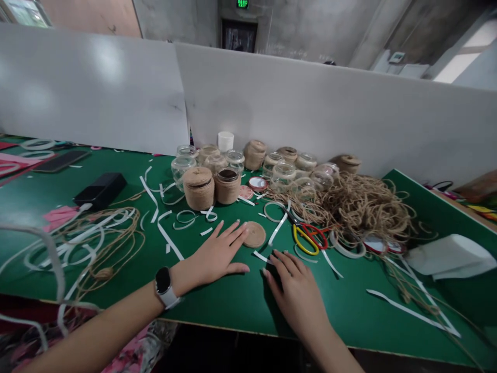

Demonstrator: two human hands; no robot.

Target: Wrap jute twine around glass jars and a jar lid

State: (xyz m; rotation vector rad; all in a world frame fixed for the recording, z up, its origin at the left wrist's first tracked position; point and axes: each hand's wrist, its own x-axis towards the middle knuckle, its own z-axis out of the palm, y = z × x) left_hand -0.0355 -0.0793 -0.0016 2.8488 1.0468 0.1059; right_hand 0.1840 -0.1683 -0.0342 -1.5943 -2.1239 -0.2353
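Observation:
My left hand (pixel 217 254) lies flat with its fingers stretched out, the fingertips at the left edge of a round, coiled twine disc (pixel 255 234). Just right of it, my right hand (pixel 295 285) hovers or rests low over the table, fingers loosely extended and holding nothing. A white paper strip (pixel 262 256) lies by its fingertips. Beyond the hands stand a twine-wrapped jar with a twine-covered lid (pixel 199 189) and an open twine-wrapped jar (pixel 227 185). Scissors with yellow and red handles (pixel 306 239) lie to the right of the disc.
Several glass jars (pixel 283 176) and wrapped ones line the white partition (pixel 330 103). A heap of twine (pixel 368 207) lies at right, near a white roll (pixel 452 256). At left are a black box (pixel 100 190), loose twine (pixel 112 243) and white strips on the green table (pixel 233 305).

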